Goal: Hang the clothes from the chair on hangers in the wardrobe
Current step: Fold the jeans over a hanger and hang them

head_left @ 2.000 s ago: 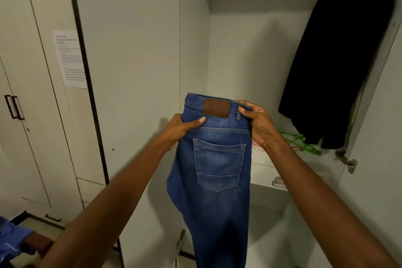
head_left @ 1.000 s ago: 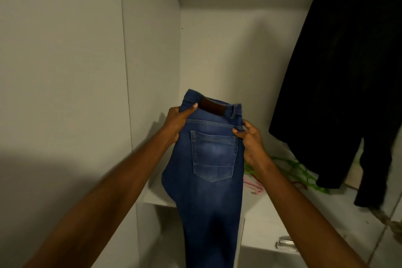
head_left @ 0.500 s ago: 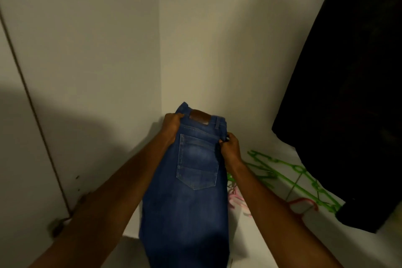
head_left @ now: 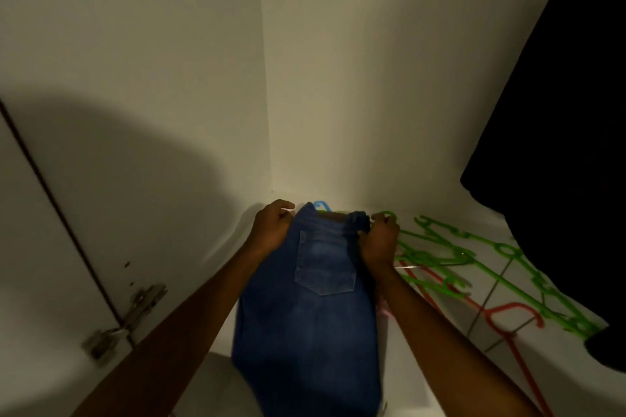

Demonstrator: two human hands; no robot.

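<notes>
Folded blue jeans (head_left: 315,308) lie lengthwise over the white wardrobe shelf (head_left: 440,342), back pocket up, legs drooping off the front edge. My left hand (head_left: 272,225) holds the waistband's left side with its fingers loosely bent. My right hand (head_left: 379,240) grips the waistband's right corner. Green hangers (head_left: 474,264) and a red hanger (head_left: 508,325) lie flat on the shelf right of the jeans. A blue hanger hook (head_left: 321,205) peeks out behind the waistband.
A black coat (head_left: 562,132) hangs at the right, its hem just above the shelf. The white wardrobe walls meet in a corner behind the jeans. A door hinge (head_left: 128,318) sits at lower left.
Both hands have lowered the jeans from mid-air down onto the shelf in the wardrobe's back left corner. My view has tilted down and moved inside the wardrobe.
</notes>
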